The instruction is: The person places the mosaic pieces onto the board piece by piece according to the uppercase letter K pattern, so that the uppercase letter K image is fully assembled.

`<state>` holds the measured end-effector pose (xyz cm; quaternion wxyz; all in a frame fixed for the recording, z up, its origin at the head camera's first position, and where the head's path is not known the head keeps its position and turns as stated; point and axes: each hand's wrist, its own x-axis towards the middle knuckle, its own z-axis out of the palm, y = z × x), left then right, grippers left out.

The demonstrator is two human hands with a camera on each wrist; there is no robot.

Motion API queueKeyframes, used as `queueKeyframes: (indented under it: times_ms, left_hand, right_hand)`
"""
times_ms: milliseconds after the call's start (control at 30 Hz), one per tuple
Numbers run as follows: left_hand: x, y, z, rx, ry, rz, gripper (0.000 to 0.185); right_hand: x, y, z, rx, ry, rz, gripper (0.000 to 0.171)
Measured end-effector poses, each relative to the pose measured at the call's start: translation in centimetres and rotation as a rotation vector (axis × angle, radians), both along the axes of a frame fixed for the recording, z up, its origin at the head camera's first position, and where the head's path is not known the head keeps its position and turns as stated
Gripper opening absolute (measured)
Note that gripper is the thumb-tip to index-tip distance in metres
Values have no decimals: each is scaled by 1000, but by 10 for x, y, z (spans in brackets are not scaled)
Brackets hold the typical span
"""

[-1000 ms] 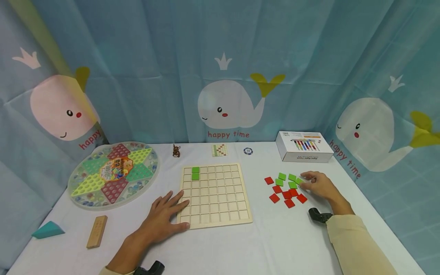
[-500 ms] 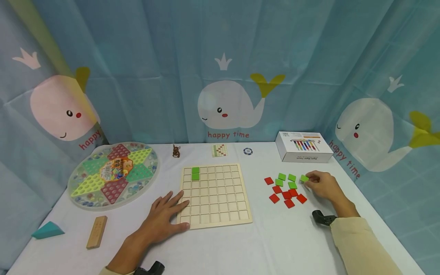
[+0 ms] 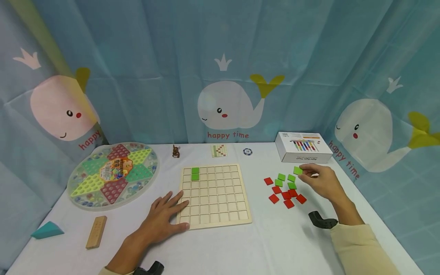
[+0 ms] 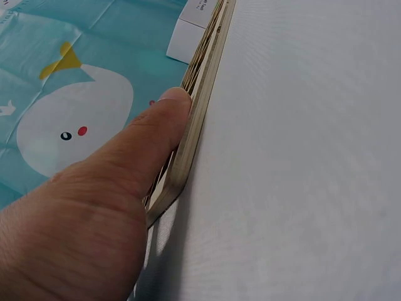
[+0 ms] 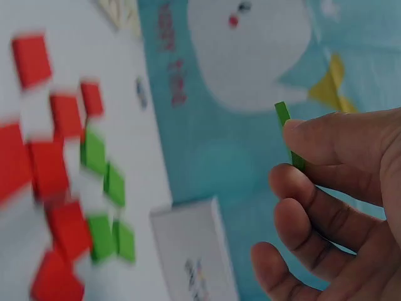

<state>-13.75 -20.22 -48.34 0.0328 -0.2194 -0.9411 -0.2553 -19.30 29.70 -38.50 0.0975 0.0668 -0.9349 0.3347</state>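
Green tile (image 3: 297, 170) sits pinched in the right hand (image 3: 321, 182), lifted above the loose red and green tiles (image 3: 285, 188) on the white table (image 3: 261, 244). Leftward, open cloth separates that pile from the wooden grid board (image 3: 214, 196). At the board's near left edge, the left hand (image 3: 164, 219) lies flat, fingers spread, thumb along the rim.

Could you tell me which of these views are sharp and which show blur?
Head view: evenly lit and sharp. Right wrist view: the red and green tiles are smeared by motion blur, the right hand sharper. Left wrist view: the left hand looms close, slightly soft.
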Motion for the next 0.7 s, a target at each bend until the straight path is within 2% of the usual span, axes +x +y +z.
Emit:
queueKeyframes:
  times_ms: [133, 267, 500, 700]
  left_hand:
    - [0, 0, 1, -1, -2, -4, 75]
    - [1, 0, 2, -4, -2, -3, 75]
    - [1, 0, 4, -2, 29, -16, 73]
    - [1, 0, 2, 4, 4, -12, 75]
  right_hand:
    - [6, -21, 6, -32, 130, 79, 31]
    - [10, -41, 14, -58, 202, 148, 31]
    - [13, -80, 26, -134, 209, 233, 31]
    - [8, -107, 25, -203, 197, 282, 29]
